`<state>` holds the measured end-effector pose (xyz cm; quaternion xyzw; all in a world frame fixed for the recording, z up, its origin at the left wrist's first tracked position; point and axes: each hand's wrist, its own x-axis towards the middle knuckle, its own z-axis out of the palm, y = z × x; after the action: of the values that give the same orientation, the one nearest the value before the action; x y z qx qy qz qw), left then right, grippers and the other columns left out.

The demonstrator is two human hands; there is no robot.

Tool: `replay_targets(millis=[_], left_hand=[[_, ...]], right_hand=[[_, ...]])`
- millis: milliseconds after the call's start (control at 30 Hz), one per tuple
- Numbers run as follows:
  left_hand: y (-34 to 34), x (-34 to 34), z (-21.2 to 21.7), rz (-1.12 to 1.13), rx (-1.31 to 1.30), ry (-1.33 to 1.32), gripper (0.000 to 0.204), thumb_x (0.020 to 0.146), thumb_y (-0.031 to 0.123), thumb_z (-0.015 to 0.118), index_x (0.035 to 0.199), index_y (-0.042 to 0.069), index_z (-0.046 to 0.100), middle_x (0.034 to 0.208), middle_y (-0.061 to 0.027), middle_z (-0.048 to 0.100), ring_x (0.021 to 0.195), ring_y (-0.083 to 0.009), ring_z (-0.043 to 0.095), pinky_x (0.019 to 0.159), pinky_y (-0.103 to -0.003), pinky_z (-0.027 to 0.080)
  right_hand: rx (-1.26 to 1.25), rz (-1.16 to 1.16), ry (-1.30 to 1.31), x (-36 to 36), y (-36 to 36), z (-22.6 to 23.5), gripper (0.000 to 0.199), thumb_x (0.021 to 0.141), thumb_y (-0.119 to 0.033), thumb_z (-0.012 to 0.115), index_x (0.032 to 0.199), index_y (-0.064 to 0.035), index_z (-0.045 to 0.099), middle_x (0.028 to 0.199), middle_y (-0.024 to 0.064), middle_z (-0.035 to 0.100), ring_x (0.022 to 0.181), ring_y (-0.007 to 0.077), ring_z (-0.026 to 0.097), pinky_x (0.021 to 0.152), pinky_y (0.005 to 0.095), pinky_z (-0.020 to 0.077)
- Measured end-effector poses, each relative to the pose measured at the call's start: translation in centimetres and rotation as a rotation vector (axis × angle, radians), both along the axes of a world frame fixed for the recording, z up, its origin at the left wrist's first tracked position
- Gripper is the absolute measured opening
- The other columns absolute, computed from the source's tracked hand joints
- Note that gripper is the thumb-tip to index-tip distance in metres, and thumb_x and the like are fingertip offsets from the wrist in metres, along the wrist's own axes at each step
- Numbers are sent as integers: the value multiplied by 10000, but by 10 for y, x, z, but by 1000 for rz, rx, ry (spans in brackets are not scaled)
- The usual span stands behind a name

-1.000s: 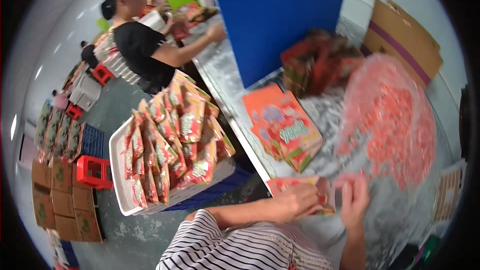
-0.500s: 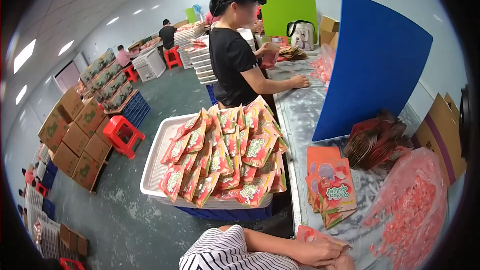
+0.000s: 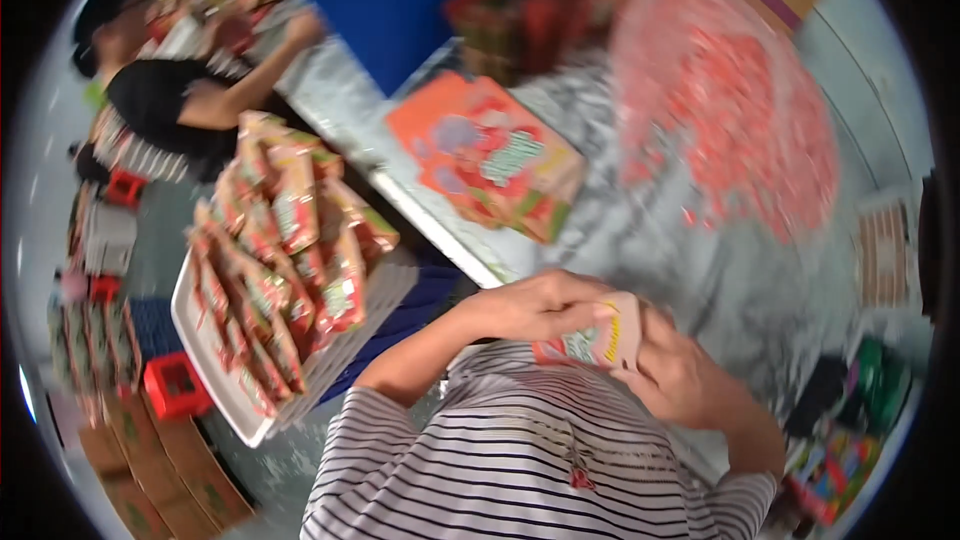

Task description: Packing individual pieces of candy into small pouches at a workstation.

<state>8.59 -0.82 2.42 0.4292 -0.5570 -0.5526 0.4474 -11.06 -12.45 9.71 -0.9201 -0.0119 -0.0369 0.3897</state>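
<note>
A small red and cream snack pouch (image 3: 618, 325) is held close in front of my striped shirt, at the edge of the table. My left hand (image 3: 543, 304) grips its top left side, and my right hand (image 3: 672, 368) closes around the other end. My palms and fingers cover much of the pouch, so I cannot tell whether it is sealed. Just beyond my hands lies a fanned stack of flat red pouches (image 3: 490, 155) on the table. Farther right, a large clear plastic bag (image 3: 735, 105) spills small pink-red wrapped pieces.
On my left, a white tray (image 3: 190, 340) holds many plump pouches. A blue partition (image 3: 385, 0) stands on the grey tabletop (image 3: 590, 230), with a blurred pouch bundle beside it. A co-worker in black (image 3: 165, 105) works at far left. Bags (image 3: 850, 420) sit at lower right.
My view has swung right and down, bringing my hands and shirt fully into sight. Both hands are still on a pouch; the co-worker and tray now appear farther left.
</note>
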Motion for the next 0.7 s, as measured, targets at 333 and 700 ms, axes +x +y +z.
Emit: replay_targets(millis=[333, 700], left_hand=[[4, -65, -14, 198, -104, -85, 404, 1020, 219, 430, 1291, -68, 515, 1264, -237, 570, 1103, -274, 586, 920, -354, 469], [7, -72, -7, 307, 22, 34, 394, 1037, 251, 397, 1101, -72, 613, 1041, -151, 661, 951, -168, 611, 875, -318, 479]], right_hand=[[180, 248, 672, -13, -21, -17, 264, 872, -150, 569, 1019, 62, 512, 1038, 226, 587, 1007, 378, 559, 884, 468, 420], [436, 326, 842, -1, -37, -33, 327, 895, -221, 608, 1069, 41, 517, 1035, 217, 581, 1012, 397, 543, 872, 451, 427]])
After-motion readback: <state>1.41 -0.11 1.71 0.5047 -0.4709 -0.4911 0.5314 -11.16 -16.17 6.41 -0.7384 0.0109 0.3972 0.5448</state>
